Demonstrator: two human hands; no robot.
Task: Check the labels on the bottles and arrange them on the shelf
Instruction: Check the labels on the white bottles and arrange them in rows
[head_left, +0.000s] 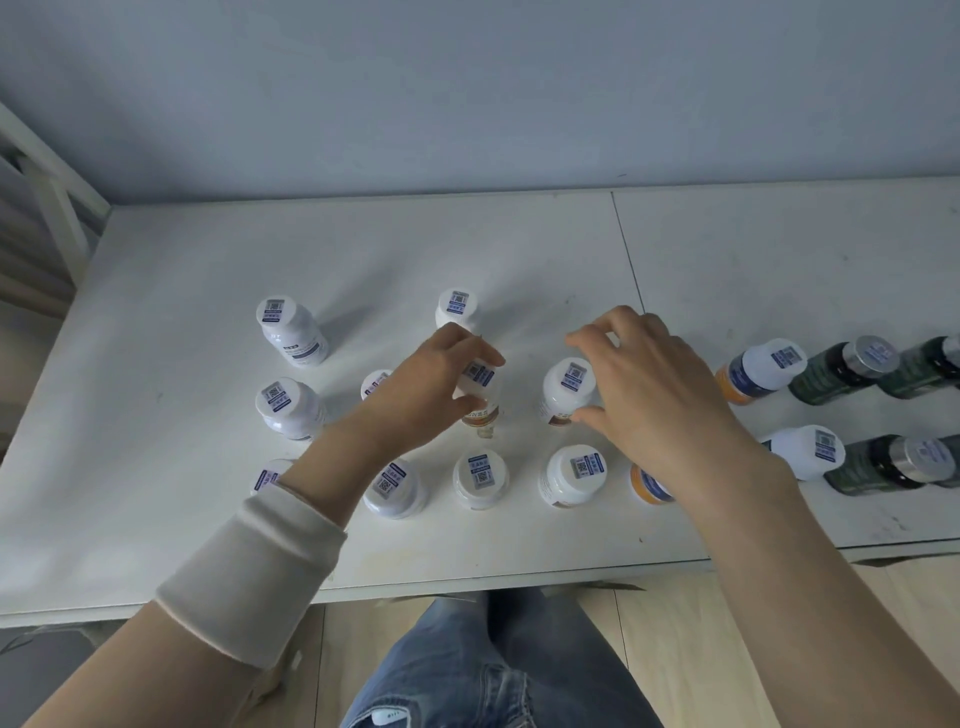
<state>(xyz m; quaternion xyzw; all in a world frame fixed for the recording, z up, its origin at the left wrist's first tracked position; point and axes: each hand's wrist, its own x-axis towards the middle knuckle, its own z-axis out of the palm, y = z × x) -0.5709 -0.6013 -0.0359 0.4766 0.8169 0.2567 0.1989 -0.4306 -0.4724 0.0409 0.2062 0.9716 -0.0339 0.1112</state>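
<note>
on the shelf (208, 519) straight ahead, side by side, upright: small bottle (482, 413) pinched at the cap by left hand (415, 400); white-capped bottle (566, 387) just right of it, under arched right hand (660, 395), grip unclear.

We'd call this a stockroom or pharmacy back room. Rows of white-capped bottles (480, 478) stand on a plain white shelf (208, 312), each cap wearing a QR sticker (582, 466), with dark green bottles (831, 376) off to the right. There's a bare pale wall (467, 93) behind, a white rack frame (57, 197) on the left and wood-look floor (779, 597) below.
</note>
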